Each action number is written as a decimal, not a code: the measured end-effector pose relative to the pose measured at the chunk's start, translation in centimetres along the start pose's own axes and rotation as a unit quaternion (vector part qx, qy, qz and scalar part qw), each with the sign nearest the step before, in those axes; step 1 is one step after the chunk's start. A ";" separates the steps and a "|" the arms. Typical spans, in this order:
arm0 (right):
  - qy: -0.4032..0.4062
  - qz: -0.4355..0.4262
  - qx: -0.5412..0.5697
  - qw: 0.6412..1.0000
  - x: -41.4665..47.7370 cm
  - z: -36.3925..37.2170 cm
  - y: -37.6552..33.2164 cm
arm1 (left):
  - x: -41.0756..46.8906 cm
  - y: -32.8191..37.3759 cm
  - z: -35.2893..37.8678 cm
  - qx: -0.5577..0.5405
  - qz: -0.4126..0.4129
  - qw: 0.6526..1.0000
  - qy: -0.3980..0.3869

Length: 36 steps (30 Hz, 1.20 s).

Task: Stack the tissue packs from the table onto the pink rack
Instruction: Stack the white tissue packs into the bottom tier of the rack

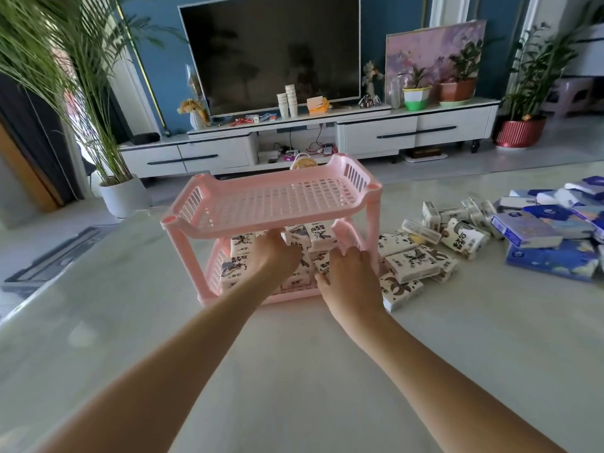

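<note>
My left hand (274, 253) reaches under the grid-holed top tray of the pink plastic rack (212, 232), fingertips hidden so I cannot tell its grip, while my right hand (348, 277) presses straight, unclenched fingers (351, 253) against the glossy rectangular tissue packs (240, 256) filling its lower tier

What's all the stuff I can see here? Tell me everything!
pink rack: one, pink, middle of table
tissue packs in rack: several, white, lower shelf
loose tissue packs: many, white, right of rack
blue tissue packs: several, blue, table's far right
table: one, pale, under the rack
television: one, black, back of room
paper cups: two stacks, white, below television
left hand: one, bare, reaching into lower shelf
right hand: one, bare, at rack's right end
</note>
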State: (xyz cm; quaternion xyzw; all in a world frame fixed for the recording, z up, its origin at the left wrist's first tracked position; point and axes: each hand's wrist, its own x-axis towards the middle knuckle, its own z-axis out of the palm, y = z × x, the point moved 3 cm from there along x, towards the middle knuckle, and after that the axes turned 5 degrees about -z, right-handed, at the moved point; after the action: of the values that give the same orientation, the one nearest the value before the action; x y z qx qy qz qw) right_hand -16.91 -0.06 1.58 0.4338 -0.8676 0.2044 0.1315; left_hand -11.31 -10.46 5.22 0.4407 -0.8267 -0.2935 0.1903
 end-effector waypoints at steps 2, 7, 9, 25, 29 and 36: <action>-0.011 0.004 0.009 1.000 0.5 0.2 0.1 | 0.8 0.2 0.2 0.023 0.007 1.000 0.005; -0.034 0.009 0.012 0.999 1.2 1.0 0.3 | 1.3 0.0 0.8 0.240 0.036 0.970 -0.013; -0.036 0.015 0.035 0.999 1.4 1.4 0.6 | 1.1 -0.3 0.9 0.295 0.059 0.954 0.004; -0.048 -0.054 0.161 0.984 0.7 1.3 1.2 | -0.2 -2.5 1.4 0.320 0.214 0.921 -0.049; 0.130 -0.201 0.199 0.950 -3.6 -2.4 2.9 | -2.1 -1.1 1.6 0.284 0.258 0.923 0.018; 0.121 0.081 0.210 0.967 -3.5 -3.6 13.7 | -9.4 2.2 5.9 0.113 0.412 0.903 0.047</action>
State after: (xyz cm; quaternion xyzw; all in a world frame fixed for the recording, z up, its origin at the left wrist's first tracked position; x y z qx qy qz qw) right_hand -25.75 11.47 0.03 0.3522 -0.8153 0.4425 0.1244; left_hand -10.97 0.29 1.73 0.0923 -0.9523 -0.0730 0.2816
